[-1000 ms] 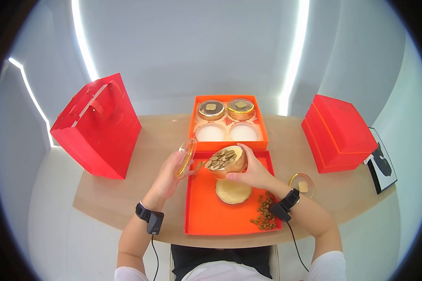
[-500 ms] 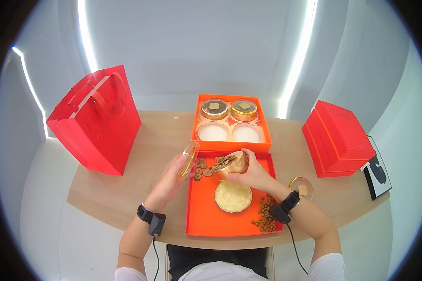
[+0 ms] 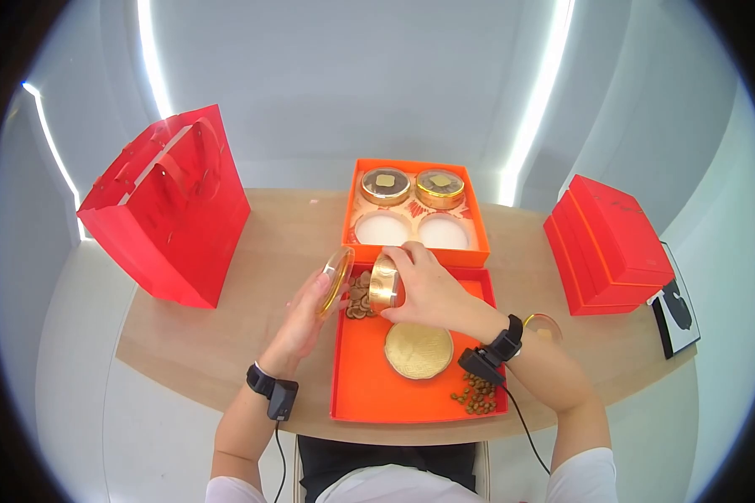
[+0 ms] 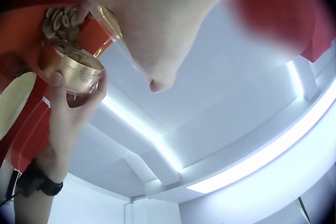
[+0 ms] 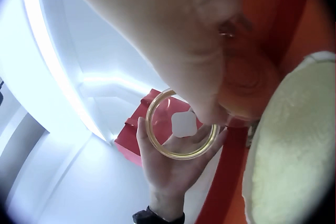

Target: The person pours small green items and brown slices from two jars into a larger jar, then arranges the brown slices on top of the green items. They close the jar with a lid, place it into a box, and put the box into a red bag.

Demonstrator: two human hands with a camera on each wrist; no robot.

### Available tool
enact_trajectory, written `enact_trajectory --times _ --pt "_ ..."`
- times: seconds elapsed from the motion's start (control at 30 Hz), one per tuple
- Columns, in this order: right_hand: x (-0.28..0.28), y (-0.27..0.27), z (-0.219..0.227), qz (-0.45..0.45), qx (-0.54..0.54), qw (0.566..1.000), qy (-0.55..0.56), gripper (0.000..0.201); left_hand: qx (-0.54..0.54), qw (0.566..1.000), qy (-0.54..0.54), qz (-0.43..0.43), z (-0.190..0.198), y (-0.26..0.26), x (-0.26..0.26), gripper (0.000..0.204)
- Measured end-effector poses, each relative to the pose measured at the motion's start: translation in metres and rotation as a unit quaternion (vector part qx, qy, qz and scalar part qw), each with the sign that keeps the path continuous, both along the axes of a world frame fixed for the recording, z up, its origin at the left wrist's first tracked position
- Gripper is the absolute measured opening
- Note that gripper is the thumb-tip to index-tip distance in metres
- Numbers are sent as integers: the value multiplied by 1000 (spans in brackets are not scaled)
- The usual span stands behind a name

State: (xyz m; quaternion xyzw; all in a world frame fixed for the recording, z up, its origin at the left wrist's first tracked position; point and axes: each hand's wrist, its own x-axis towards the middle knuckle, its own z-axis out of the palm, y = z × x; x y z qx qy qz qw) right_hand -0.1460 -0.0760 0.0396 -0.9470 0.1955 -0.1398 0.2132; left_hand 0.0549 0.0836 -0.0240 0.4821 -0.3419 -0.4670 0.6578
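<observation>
My left hand [image 3: 305,317] holds a clear round lid with a gold rim [image 3: 336,281] upright at the tray's left edge; the right wrist view shows the lid [image 5: 181,156] against the palm and fingers. My right hand [image 3: 434,289] grips a gold-banded jar [image 3: 383,283], tipped on its side with its mouth to the left. Brown dried slices [image 3: 359,298] lie in the orange tray [image 3: 369,394] beside the jar's mouth, and in the left wrist view slices [image 4: 79,56] are at the mouth too. A round gold pad [image 3: 419,350] lies below the jar.
Behind the tray stands an orange box [image 3: 411,255] with two lidded jars [image 3: 439,189] and two round white recesses. Small brown-green pieces [image 3: 478,396] lie in the tray's right corner. Another lid [image 3: 543,326], a red bag [image 3: 172,210], red boxes [image 3: 610,247] and a framed picture [image 3: 678,306] stand around.
My right hand has turned over the jar and tipped it further left, from slanted to on its side. More slices lie in the tray's upper left. The left hand still holds the lid.
</observation>
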Motion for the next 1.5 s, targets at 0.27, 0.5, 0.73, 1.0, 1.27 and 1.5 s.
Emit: enact_trajectory --times 0.27,0.5,0.73,1.0,1.27,1.5 --pt "-11 -6 5 54 -158 986 0 99 -2 1000 3 -3 -2 3 1 73" --pt "-22 -15 16 133 23 990 -45 97 -1 1000 -3 4 -3 0 2 71" --pt "-32 -24 19 155 -89 984 -27 95 -17 1000 18 -13 -3 1 3 69" --pt "-40 -25 15 113 -3 994 -10 98 0 999 -5 -49 -1 -4 4 72" --pt "-50 -30 -4 63 55 994 -77 109 -47 990 36 -125 30 -19 -28 80" --pt "-63 -29 -22 4 193 966 -172 116 -40 990 -31 -132 54 -37 -59 83"
